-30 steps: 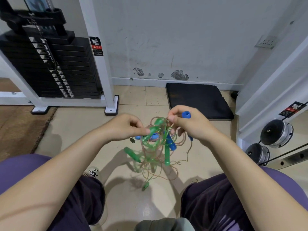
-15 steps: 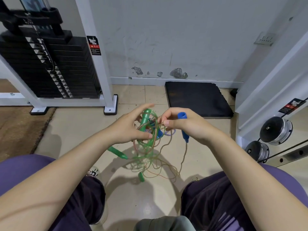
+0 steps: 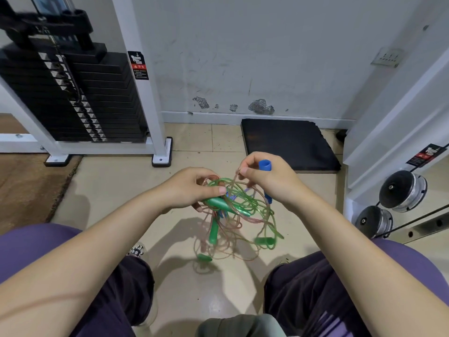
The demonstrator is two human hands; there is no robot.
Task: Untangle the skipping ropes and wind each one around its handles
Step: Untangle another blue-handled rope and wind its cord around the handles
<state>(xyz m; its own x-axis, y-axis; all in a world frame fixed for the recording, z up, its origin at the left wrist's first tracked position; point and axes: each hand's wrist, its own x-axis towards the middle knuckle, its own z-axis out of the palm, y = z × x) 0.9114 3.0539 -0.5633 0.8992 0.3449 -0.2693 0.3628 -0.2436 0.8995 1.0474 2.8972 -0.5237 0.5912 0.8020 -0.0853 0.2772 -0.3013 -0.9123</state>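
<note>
A tangle of skipping ropes [image 3: 239,215] hangs between my hands above the floor, green cords mixed with thin pinkish ones. My left hand [image 3: 192,190] grips a green handle [image 3: 217,202] at the top of the tangle. My right hand [image 3: 264,182] holds a blue handle [image 3: 264,165] in its palm and pinches a pinkish cord at its fingertips. Another green handle [image 3: 213,231] dangles below, and two more [image 3: 263,240] [image 3: 204,257] hang lower, blurred. A blue-and-white striped cord [image 3: 233,197] shows inside the knot.
A white-framed weight stack [image 3: 73,98] stands at the back left and a black mat [image 3: 289,144] lies by the wall. Dumbbell ends [image 3: 402,190] sit on a rack at the right. A brown carpet [image 3: 26,186] is at the left. My knees flank the tiled floor.
My hands have turned the tangle: the green handle that stood upright in my left hand now lies sideways in it. The loose handles have swung to the right.
</note>
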